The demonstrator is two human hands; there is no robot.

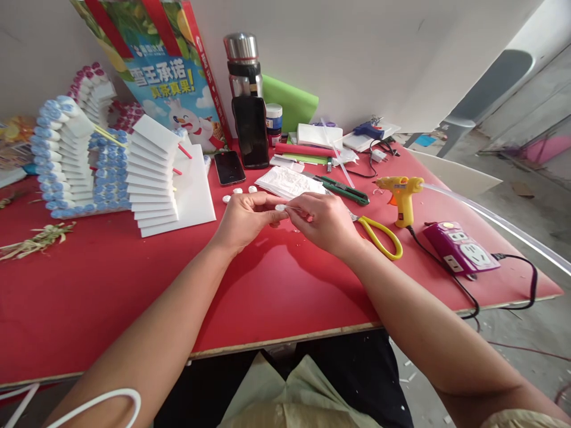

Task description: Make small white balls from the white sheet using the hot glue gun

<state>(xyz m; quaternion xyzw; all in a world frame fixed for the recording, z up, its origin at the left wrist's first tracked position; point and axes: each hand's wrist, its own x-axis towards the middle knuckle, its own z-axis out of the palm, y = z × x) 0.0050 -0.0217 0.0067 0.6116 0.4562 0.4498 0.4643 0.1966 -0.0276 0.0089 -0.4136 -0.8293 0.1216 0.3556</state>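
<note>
My left hand [245, 219] pinches a small white roll [280, 207] between thumb and forefinger above the red table. Opposite it, my right hand [322, 219] has its fingers closed at the roll's right edge; whether a thin tool is also in them is hard to see. Several similar white rolls [238, 191] lie just beyond my left hand. A stack of thin white sheets [292, 182] lies behind both hands. Close to my right wrist are yellow-handled scissors [382, 236] and a green utility knife [342, 189].
A yellow glue gun [404, 199] and a purple power socket [461, 248] with cords are at right. White fanned panels [154, 178] and blue-and-white roll structures [66, 160] stand left. Phones [229, 167], a steel flask [242, 59] and a printed bag [169, 77] are behind.
</note>
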